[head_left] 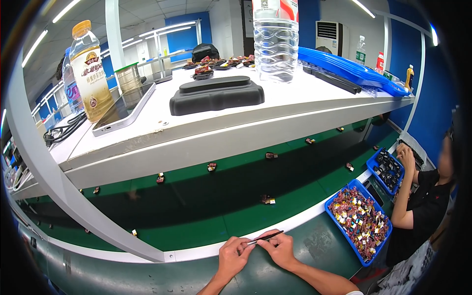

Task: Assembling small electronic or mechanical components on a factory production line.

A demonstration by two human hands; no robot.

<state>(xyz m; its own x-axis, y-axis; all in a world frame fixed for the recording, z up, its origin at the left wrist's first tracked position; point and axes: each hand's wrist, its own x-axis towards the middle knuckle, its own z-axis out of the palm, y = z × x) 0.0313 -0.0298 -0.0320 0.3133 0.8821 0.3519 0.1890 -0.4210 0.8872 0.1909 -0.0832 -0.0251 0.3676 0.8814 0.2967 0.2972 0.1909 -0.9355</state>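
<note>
Head view: left hand (pixel 233 256) and right hand (pixel 279 250) pinch a thin dark tool (pixel 271 236), apparently adjusting it; next likely calls for a steady grip, parts tray (pixel 344 239) beyond the right hand.

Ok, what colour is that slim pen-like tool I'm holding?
The slim tool is mostly black; it shows in the head view, the only one here.

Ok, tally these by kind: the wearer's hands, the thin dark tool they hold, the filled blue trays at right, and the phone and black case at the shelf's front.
Hands: 2, left hand and right hand
Thin dark tool: 1
Filled blue trays: 2
Phone: 1
Black case: 1
Total: 7
</note>
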